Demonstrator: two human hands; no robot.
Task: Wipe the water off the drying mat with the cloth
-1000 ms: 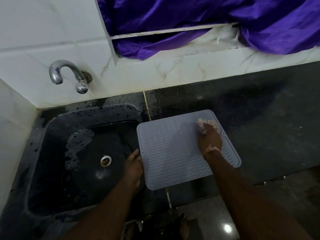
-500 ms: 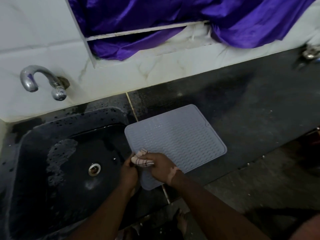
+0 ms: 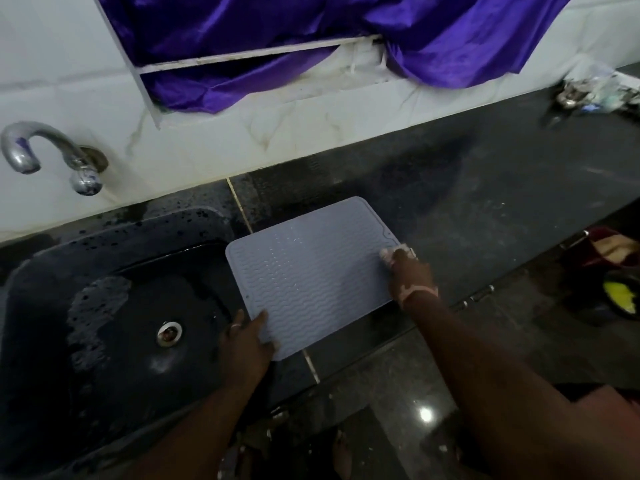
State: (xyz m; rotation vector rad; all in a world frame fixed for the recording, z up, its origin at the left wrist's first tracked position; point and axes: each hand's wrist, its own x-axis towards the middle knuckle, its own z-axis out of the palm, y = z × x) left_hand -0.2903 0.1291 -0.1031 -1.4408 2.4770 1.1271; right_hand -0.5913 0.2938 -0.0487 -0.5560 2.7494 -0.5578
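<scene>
Wiping in progress. The mat (image 3: 311, 271) lies flat on the dark tabletop (image 3: 485, 202), its left edge overhanging the sink (image 3: 104, 306). The right hand (image 3: 410, 277) presses the cloth (image 3: 393, 252) onto the mat's far right corner; its fingers are curled round the cloth, which shows only as a pale wad beyond the knuckles. The left hand (image 3: 247, 341) steadies the near left corner, thumb on top, the other fingers apparently under the edge. A few bright droplets remain mid-mat, so the job is judged partly done; the centre and left part appear left to wipe.
</scene>
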